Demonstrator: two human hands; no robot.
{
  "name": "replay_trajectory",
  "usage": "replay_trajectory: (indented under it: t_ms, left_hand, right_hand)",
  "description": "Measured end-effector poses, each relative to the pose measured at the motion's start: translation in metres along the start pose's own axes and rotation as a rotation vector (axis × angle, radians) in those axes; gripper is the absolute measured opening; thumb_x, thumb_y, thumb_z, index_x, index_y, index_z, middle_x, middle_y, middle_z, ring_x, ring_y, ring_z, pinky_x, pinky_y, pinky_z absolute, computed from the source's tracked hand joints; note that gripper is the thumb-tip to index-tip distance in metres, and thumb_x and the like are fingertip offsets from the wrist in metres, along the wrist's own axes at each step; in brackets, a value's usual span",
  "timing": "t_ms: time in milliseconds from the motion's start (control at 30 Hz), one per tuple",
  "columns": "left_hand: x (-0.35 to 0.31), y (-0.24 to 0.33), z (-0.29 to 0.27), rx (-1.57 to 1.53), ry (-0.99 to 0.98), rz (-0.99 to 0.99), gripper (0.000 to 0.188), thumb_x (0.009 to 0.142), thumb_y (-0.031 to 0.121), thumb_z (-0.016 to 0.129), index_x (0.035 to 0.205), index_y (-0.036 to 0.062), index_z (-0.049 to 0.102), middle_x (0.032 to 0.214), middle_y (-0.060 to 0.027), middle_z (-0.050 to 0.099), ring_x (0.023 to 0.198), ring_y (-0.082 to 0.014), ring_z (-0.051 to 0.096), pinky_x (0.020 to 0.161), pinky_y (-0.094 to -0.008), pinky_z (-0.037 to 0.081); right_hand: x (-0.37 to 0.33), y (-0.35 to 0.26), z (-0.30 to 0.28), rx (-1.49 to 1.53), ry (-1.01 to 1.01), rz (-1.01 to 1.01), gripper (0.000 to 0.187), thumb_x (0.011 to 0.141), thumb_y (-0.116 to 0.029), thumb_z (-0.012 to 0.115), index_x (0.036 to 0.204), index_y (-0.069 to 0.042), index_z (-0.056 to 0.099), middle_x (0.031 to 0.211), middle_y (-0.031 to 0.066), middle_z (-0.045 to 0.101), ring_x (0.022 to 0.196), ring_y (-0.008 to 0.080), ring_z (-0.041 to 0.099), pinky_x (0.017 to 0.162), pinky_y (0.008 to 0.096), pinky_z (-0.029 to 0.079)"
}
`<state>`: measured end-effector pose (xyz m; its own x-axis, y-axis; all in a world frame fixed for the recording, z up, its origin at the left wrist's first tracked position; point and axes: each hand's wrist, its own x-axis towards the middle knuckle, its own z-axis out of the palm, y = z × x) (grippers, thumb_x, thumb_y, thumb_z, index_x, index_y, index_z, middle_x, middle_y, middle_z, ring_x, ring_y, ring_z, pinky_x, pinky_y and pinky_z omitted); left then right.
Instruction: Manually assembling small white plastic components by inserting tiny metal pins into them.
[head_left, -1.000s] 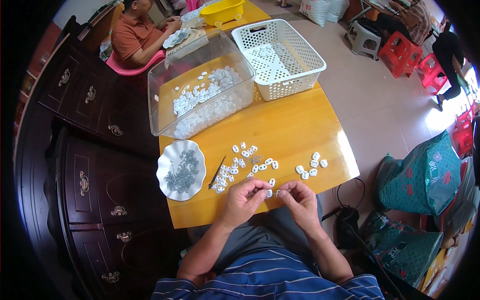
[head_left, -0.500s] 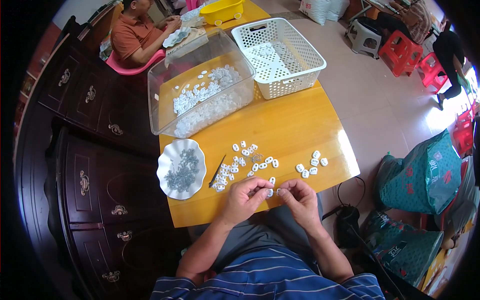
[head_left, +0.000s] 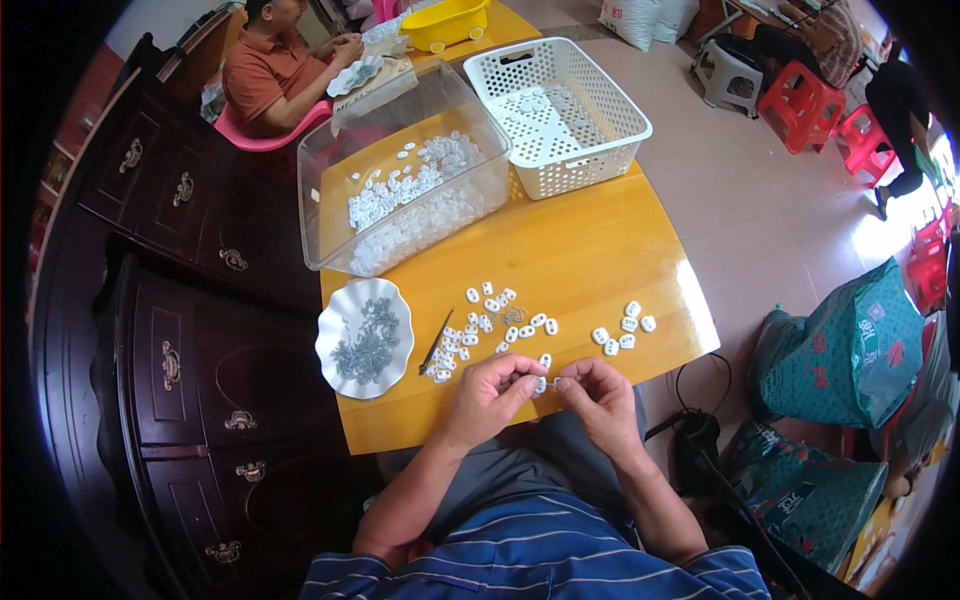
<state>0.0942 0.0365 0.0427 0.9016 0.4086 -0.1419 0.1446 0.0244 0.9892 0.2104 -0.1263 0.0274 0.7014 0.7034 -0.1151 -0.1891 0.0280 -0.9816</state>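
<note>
Above the near edge of the wooden table (head_left: 600, 245), my left hand (head_left: 490, 398) pinches a small white oval plastic piece (head_left: 541, 384). Close against it, my right hand (head_left: 604, 408) is closed in a pinch on a tiny pale part, too small to name. The fingertips of both hands almost meet. Similar white pieces with dark holes (head_left: 470, 339) lie scattered just beyond my left hand, beside a thin dark pointed tool (head_left: 436, 342). A few small wire parts (head_left: 513, 315) rest among them. Farther right sits a separate group of white pieces (head_left: 629, 324).
A scalloped white plate (head_left: 327, 350) of grey metal parts (head_left: 370, 340) stands at left. Behind are a clear bin (head_left: 312, 225) of white pieces and a perforated white basket (head_left: 575, 178). Dark drawers (head_left: 175, 360) flank the table's left; another person (head_left: 262, 75) sits beyond.
</note>
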Motion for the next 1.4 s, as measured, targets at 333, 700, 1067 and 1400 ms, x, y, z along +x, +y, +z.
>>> replay_trajectory:
  t_ms: [333,700,1067,1400]
  left_hand:
    - [0.001,0.002,0.001,-0.106,-0.009,-0.062,0.015,0.101,0.004,0.064,0.114,-0.0009,0.071,0.097,-0.002,0.073,0.087,-0.0067,0.069,0.082,-0.0234,0.058]
    - [0.002,0.002,0.006,-0.15,-0.043,-0.074,0.015,0.101,0.004,0.065,0.115,-0.0009,0.069,0.098,-0.0013,0.072,0.087,-0.0059,0.068,0.081,-0.0222,0.057]
    - [0.008,-0.001,0.004,-0.213,-0.087,-0.049,0.021,0.101,0.004,0.066,0.121,-0.0017,0.065,0.103,-0.0033,0.07,0.088,-0.0067,0.068,0.081,-0.0228,0.057]
    - [0.001,0.027,0.014,0.24,-0.025,0.097,0.031,0.099,0.005,0.068,0.128,-0.0015,0.063,0.107,-0.0089,0.072,0.089,-0.0128,0.071,0.079,-0.0268,0.058]
  right_hand:
    - [0.0,-0.007,0.001,0.08,-0.008,0.067,0.008,0.1,-0.007,0.069,0.1,0.001,0.068,0.08,0.0011,0.069,0.072,0.0061,0.065,0.065,0.0236,0.055]
    - [-0.001,-0.004,0.003,0.066,-0.01,0.078,0.009,0.099,-0.006,0.07,0.1,0.002,0.07,0.081,0.0013,0.07,0.075,0.0055,0.065,0.067,0.0235,0.055]
    - [-0.001,-0.002,0.001,0.142,-0.068,0.107,0.01,0.099,-0.006,0.071,0.104,0.002,0.069,0.089,0.0022,0.072,0.08,0.007,0.066,0.073,0.023,0.056]
    - [-0.002,0.0,0.002,0.182,-0.031,0.123,0.012,0.099,-0.005,0.07,0.107,0.004,0.068,0.091,0.0043,0.073,0.078,0.007,0.066,0.07,0.0242,0.058]
